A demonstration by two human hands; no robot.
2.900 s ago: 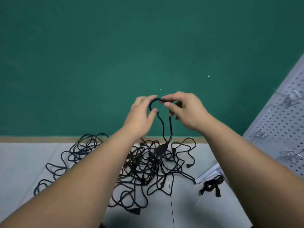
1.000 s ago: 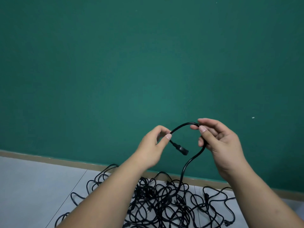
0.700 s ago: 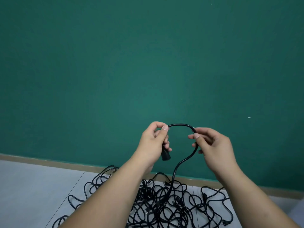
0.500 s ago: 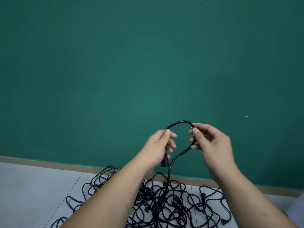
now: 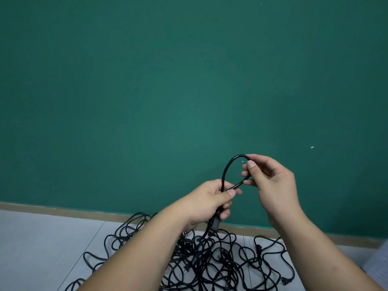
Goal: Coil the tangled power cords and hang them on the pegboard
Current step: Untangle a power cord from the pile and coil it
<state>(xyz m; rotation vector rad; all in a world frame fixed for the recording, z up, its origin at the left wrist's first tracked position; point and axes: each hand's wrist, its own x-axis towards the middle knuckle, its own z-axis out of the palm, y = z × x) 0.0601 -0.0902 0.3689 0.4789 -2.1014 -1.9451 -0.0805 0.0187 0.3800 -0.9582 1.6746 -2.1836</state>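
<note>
Now my left hand (image 5: 210,203) grips the thin black rubber power cord (image 5: 224,173) just above its blocky plug (image 5: 214,224), where a small loop closes; my right hand (image 5: 270,177) pinches the top of this loop. The rest hangs into the tangled black pile of cords (image 5: 226,267) on the pale floor (image 5: 42,238). I judge it light and springy, so holding at the crossing should stop the loop opening.

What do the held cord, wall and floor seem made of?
The cord looks like black rubber or plastic, slightly glossy: a highlight runs along its bend. The wall: matte green paint, even, no shine. The floor: probably pale grey tiles, with thin straight joint lines.
</note>
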